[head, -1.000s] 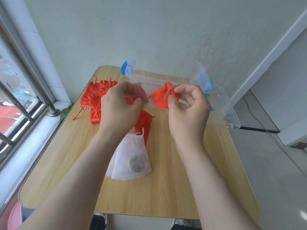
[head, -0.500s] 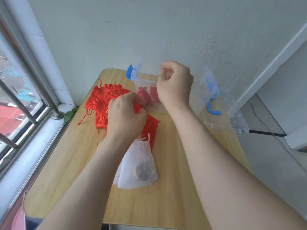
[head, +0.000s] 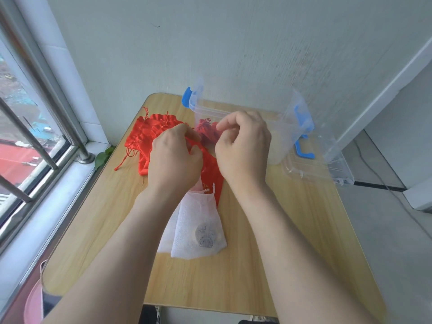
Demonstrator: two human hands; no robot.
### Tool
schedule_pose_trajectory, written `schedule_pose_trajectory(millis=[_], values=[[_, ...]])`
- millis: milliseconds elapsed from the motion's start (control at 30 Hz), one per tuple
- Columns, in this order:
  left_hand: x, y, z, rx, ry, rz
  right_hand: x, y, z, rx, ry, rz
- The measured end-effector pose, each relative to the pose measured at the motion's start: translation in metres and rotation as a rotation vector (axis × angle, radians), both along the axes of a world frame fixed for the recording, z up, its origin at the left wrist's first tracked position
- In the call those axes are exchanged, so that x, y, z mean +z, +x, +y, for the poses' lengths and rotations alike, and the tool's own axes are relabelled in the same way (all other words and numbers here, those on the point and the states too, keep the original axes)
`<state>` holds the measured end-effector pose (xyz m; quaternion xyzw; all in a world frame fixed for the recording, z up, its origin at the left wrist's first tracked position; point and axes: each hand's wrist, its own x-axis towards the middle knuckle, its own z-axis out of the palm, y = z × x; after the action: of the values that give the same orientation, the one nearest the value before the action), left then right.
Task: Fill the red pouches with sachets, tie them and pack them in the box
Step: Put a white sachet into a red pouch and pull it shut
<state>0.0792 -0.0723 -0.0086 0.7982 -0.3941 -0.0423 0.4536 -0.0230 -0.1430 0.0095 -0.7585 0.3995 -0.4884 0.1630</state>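
Spare pouches point(head: 152, 129): a red heap left of the box point(head: 287, 127), with cords trailing.
Left hand point(head: 174, 160): left of the box's near corner, fingers curled, pinching the red pouch's mouth.
Red pouch point(head: 211, 169): flat and shiny, in front of the box's left end. Its long axis runs from the box toward the person, mouth at the box end. The left hand is nearer.
Sachets point(head: 198, 225): white gauze, further from the box, overlapping the pouch's bottom end.
Right hand point(head: 243, 148): just in front of the box's wall, fingers curled. Whether it pinches anything cannot be told.
Box: clear and open, with a tied pouch point(head: 205, 127) at its left end.
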Motion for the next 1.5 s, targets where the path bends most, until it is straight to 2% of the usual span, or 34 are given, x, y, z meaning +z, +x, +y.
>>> schedule_pose_trajectory(millis=[67,167,300,500,700,933,1067,1233,1367,1500], values=[[0.002,-0.002,0.003,-0.020,0.001,0.013,0.004,-0.009,0.012,0.055,0.198,0.057],[0.005,-0.006,0.006,-0.033,-0.004,0.041,0.004,-0.026,0.027,0.066,0.474,0.254],[0.007,-0.014,0.010,-0.048,-0.007,0.017,-0.001,-0.048,0.048,0.037,0.728,0.453],[0.006,-0.022,0.011,-0.067,0.008,0.010,-0.012,-0.065,0.066,0.176,0.893,0.408],[0.007,-0.028,0.007,-0.083,0.028,0.053,-0.027,-0.065,0.061,0.138,0.812,0.404],[0.010,-0.038,0.004,-0.082,0.023,0.109,-0.024,-0.086,0.034,0.115,0.994,0.056],[0.015,-0.054,-0.002,-0.128,-0.011,0.185,-0.014,-0.089,0.025,0.152,0.952,-0.160],[0.019,-0.067,-0.006,-0.271,-0.015,0.373,-0.005,-0.096,0.012,0.155,0.908,-0.357],[0.015,-0.069,-0.010,-0.456,-0.055,0.383,0.000,-0.100,0.006,0.158,0.910,-0.449],[0.012,-0.067,-0.012,-0.474,-0.106,0.372,0.000,-0.097,-0.002,0.123,0.996,-0.608]])
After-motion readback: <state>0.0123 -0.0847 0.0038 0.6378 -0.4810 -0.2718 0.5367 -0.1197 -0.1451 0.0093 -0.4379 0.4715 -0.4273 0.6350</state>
